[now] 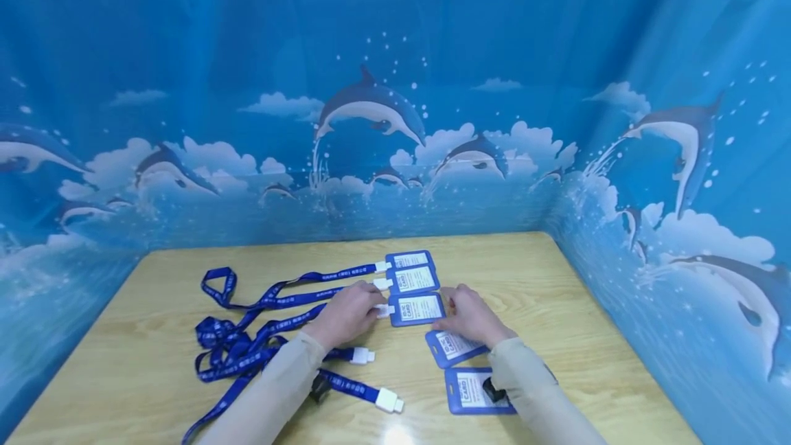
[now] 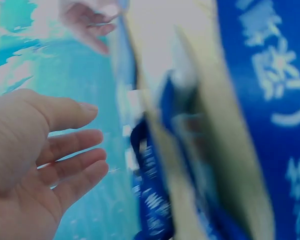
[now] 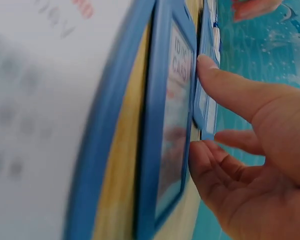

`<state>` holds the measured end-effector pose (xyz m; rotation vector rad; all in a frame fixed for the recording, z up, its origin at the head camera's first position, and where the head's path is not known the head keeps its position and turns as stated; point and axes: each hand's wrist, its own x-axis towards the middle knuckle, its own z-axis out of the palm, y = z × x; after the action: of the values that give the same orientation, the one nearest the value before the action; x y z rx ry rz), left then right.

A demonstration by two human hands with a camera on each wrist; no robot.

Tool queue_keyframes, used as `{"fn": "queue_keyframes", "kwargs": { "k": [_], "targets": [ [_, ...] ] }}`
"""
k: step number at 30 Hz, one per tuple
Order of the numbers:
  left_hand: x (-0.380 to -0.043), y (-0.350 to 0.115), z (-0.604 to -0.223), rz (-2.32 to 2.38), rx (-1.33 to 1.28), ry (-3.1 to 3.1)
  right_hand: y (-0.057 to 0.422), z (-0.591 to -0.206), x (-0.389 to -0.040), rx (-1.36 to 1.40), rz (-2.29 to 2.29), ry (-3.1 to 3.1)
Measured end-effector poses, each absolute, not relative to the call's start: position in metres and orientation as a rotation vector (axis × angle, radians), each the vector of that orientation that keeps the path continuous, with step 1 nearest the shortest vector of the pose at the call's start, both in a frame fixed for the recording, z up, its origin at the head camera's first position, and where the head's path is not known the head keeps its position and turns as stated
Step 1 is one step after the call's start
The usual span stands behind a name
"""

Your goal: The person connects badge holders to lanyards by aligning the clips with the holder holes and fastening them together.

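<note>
My left hand [image 1: 346, 311] hovers by the white clip [image 1: 384, 310] of a blue lanyard, left of a blue card holder [image 1: 419, 309]. In the left wrist view its fingers [image 2: 75, 160] are apart from the thumb, with nothing between them. At that holder's right end is my right hand [image 1: 472, 318], thumb and fingers spread. The right wrist view shows the thumb close to a holder's edge; whether it touches cannot be told. Partly under the right hand lies a loose card holder [image 1: 450, 347]. Another loose holder [image 1: 463, 390] lies nearer, partly covered by the right wrist.
Two more card holders [image 1: 414, 279] with lanyards lie farther back, overlapping. Blue lanyards [image 1: 237, 349] are heaped at left. Two loose white clips [image 1: 389, 401] point right near the front. A dolphin-print curtain [image 1: 371, 204] stands behind and beside the wooden table [image 1: 593, 362].
</note>
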<state>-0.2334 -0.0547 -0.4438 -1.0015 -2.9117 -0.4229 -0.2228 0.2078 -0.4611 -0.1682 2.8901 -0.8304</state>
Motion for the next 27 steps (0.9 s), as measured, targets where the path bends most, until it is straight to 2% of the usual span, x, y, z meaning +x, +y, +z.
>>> {"fn": "queue_keyframes", "kwargs": {
  "k": [11, 21, 27],
  "targets": [
    [-0.202, -0.080, -0.416, -0.479, -0.897, -2.919, 0.236, -0.440, -0.203, -0.169, -0.829, 2.970],
    [-0.185, -0.093, -0.432, -0.366, -1.131, -3.126, 0.249, -0.444, -0.181, -0.173, -0.785, 2.948],
    [-0.181, -0.094, -0.446, -0.375, -1.135, -3.071, 0.256, -0.448, -0.175, -0.208, -0.781, 2.936]
  ]
}}
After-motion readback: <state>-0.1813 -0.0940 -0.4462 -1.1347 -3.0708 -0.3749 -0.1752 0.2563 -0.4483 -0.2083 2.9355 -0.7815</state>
